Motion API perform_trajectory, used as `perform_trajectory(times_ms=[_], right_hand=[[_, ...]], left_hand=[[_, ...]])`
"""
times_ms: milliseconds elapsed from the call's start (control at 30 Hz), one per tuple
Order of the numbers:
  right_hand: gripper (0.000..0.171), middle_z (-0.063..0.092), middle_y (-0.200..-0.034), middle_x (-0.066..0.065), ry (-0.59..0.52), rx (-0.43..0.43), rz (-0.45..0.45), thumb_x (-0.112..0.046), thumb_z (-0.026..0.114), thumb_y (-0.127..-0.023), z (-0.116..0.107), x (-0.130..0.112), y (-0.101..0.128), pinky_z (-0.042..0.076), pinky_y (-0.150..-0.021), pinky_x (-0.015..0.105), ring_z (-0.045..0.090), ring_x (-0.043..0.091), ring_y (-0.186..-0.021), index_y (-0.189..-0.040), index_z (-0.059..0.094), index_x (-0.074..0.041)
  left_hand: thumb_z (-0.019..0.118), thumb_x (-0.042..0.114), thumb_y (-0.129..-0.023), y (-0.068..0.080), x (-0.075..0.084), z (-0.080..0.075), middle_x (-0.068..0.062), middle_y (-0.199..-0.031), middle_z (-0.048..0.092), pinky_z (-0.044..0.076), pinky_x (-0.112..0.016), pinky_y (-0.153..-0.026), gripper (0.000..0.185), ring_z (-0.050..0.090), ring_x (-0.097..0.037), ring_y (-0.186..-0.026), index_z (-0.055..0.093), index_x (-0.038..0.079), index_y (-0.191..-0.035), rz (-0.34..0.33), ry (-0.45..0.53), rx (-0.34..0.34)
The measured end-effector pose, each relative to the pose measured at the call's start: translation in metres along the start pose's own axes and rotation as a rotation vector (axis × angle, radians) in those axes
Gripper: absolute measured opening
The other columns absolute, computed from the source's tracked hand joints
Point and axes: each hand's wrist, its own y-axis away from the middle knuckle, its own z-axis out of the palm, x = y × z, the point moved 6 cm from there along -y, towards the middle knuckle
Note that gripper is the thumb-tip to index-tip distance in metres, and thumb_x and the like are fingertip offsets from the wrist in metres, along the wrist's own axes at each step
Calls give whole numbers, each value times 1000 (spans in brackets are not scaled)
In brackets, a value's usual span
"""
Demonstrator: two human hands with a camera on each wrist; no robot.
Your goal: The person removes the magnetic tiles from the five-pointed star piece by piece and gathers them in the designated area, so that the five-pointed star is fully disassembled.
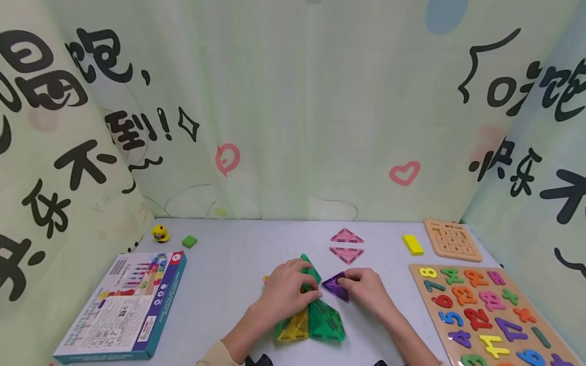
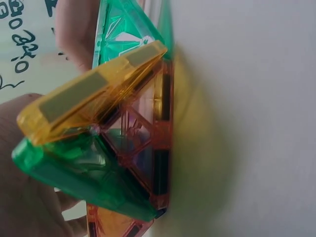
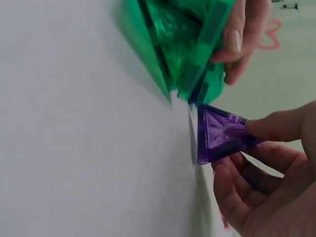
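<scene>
A pale grey table [image 1: 229, 264] stands in a corner hung with light green cloth printed with black characters and pink hearts.

The right hand [image 1: 368, 291] pinches a purple triangle tile [image 1: 336, 286] between thumb and fingertips; in the right wrist view the thumb [image 3: 276, 126] presses on the tile's face [image 3: 219, 133] while the other fingers curl beneath it, and one edge of the tile rests on the table. The tile's corner nearly meets a green triangle tile [image 3: 197, 44], though whether they touch cannot be told.

The left hand [image 1: 288, 295] curls over that green tile [image 1: 311, 272] and grips it, fingers wrapped round its upper part. In the left wrist view an orange-yellow tile [image 2: 94, 98] and a green one [image 2: 79, 168] lie stacked and tilted against the palm, over an orange tile set flat.

Just below the left fingers, toward the person, a yellow tile [image 1: 295, 325] and a green tile [image 1: 326, 321] lie flat side by side, edges touching.

Beyond the right fingers, two pink triangle tiles [image 1: 346, 245] lie on the table with a narrow gap between them. Farther right are a yellow block [image 1: 413, 244], a small wooden number slider [image 1: 452, 240] and a wooden board of coloured numbers [image 1: 490, 315].

Well to the left of the left fingers lies a flat printed box [image 1: 125, 305]; behind it sit a green block [image 1: 189, 241] and a small yellow toy [image 1: 160, 233].
</scene>
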Motion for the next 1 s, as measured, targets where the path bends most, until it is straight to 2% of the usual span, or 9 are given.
perform_trajectory(times_ms=[100,200,267,367,467,600,733,833,1000], right_hand=[[13,59,-66,1,-75,16,81,-14,67,-91,-5,14,0,46,-56,23,52,13,-61,-89,69,-1],[20,67,-74,6,-150,28,136,-10,67,-91,-8,27,-2,55,-60,27,60,15,-62,-106,67,3],[23,69,-74,7,-155,42,140,-9,67,-91,-10,30,-4,57,-59,28,62,15,-60,-110,66,5],[22,67,-68,5,-68,62,109,-11,68,-91,-12,29,-11,55,-55,26,61,14,-56,-106,65,4],[21,62,-61,4,82,87,67,-14,70,-90,-15,24,-15,48,-51,24,56,13,-51,-101,66,3],[27,55,-59,3,237,127,43,-17,72,-87,-20,19,-16,38,-52,26,49,16,-56,-103,65,3],[26,57,-68,4,248,132,22,-17,71,-87,-19,14,-10,39,-54,26,48,17,-62,-107,66,0],[19,61,-71,5,160,8,18,-16,71,-89,-10,9,-2,46,-55,27,53,16,-60,-103,68,-3],[26,64,-66,4,-32,-396,53,-23,68,-93,13,1,14,54,-54,28,60,13,-53,-109,68,-3]], left_hand=[[68,48,-91,4,-2,2,4,-139,59,38,-50,-114,18,45,-21,-139,78,34,-91,10,26,-40],[67,50,-91,7,-4,5,4,-143,56,33,-51,-117,18,40,-23,-144,77,35,-91,14,52,-87],[67,52,-90,7,-5,5,4,-145,55,31,-52,-118,18,37,-24,-146,76,36,-90,22,67,-105],[67,54,-89,7,-6,5,5,-146,54,31,-54,-118,18,36,-25,-147,75,38,-89,35,76,-114],[68,54,-89,6,-6,5,5,-146,53,31,-55,-117,17,35,-25,-148,74,38,-88,46,93,-112],[68,52,-89,6,-6,5,4,-145,53,31,-56,-117,15,34,-26,-148,74,38,-87,50,122,-109],[69,51,-89,6,-5,5,4,-145,54,30,-56,-118,14,34,-27,-148,73,38,-86,42,134,-107],[69,51,-89,5,-6,4,4,-145,54,29,-56,-118,14,34,-27,-149,73,38,-86,35,128,-110],[69,51,-88,4,-6,5,4,-144,55,29,-56,-119,14,34,-27,-148,73,38,-87,29,128,-111]])
